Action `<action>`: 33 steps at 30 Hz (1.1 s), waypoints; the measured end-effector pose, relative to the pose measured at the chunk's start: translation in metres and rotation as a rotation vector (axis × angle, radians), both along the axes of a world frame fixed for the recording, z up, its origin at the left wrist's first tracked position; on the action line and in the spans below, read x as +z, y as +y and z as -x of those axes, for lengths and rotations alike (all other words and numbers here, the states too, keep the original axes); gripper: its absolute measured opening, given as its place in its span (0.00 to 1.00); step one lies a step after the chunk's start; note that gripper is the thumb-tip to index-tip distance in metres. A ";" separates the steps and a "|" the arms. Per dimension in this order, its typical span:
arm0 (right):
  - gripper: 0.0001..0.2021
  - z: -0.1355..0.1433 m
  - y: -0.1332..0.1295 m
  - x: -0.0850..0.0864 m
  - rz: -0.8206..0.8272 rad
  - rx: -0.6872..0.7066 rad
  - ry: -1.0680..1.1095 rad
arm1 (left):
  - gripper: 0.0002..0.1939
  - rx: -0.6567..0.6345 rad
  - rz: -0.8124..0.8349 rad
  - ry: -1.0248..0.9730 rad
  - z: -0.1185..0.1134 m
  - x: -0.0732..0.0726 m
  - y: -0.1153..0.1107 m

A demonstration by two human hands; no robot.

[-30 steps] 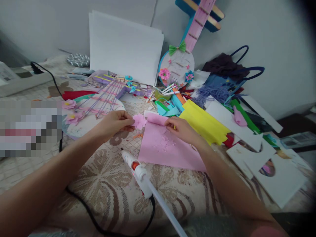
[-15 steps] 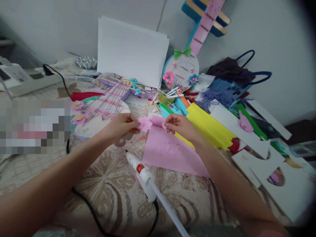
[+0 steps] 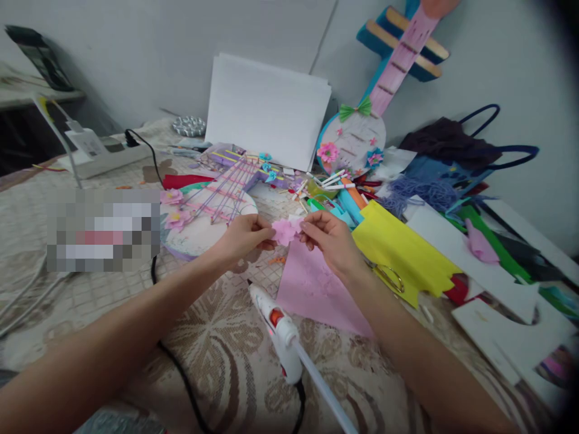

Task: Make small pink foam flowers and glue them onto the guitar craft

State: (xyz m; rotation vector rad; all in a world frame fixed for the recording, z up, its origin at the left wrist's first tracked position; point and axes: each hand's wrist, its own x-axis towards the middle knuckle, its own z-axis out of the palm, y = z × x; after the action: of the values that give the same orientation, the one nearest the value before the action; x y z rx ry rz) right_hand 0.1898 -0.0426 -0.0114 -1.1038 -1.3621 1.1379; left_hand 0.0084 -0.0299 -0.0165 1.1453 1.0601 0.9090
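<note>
A pink paper flower (image 3: 284,231) is pinched between the thumb and fingers of my left hand (image 3: 248,234). My right hand (image 3: 329,236) closes its fingertips on a small pale pink paper petal (image 3: 298,223) at the flower's right edge; whether the two are joined I cannot tell. Below the hands lies a pink sheet (image 3: 312,289) with pale pink bits on it. A white glue gun (image 3: 275,325) with a long clear glue stick (image 3: 325,386) rests on the patterned cloth in front, untouched.
Left of my hands lies a decorated paper instrument (image 3: 212,211) with strings and pink flowers. A pink and blue one (image 3: 353,144) leans on the wall beside white sheets (image 3: 266,108). Yellow paper (image 3: 407,253), scissors (image 3: 389,277) and white card offcuts (image 3: 502,325) lie at right; a black cord (image 3: 181,374) runs at left.
My hands have come closer together, bringing the flower and the small petal to meet. The view has shifted left, so the scissors now show.
</note>
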 end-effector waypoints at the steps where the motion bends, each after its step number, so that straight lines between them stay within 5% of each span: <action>1: 0.08 0.001 -0.001 -0.001 -0.016 -0.026 -0.006 | 0.06 0.002 -0.001 -0.004 0.000 0.000 0.000; 17: 0.05 0.026 0.003 -0.011 0.013 -0.236 0.202 | 0.06 0.092 0.014 -0.076 -0.007 -0.003 -0.001; 33: 0.05 0.036 0.004 -0.031 -0.142 -0.280 0.047 | 0.07 0.129 0.016 -0.149 -0.009 -0.004 -0.003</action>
State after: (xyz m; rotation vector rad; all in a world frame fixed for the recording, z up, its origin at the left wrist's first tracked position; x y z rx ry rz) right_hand 0.1534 -0.0389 -0.0420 -1.1167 -1.1889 0.8457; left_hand 0.0173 -0.0328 -0.0205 0.9882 1.0256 1.0688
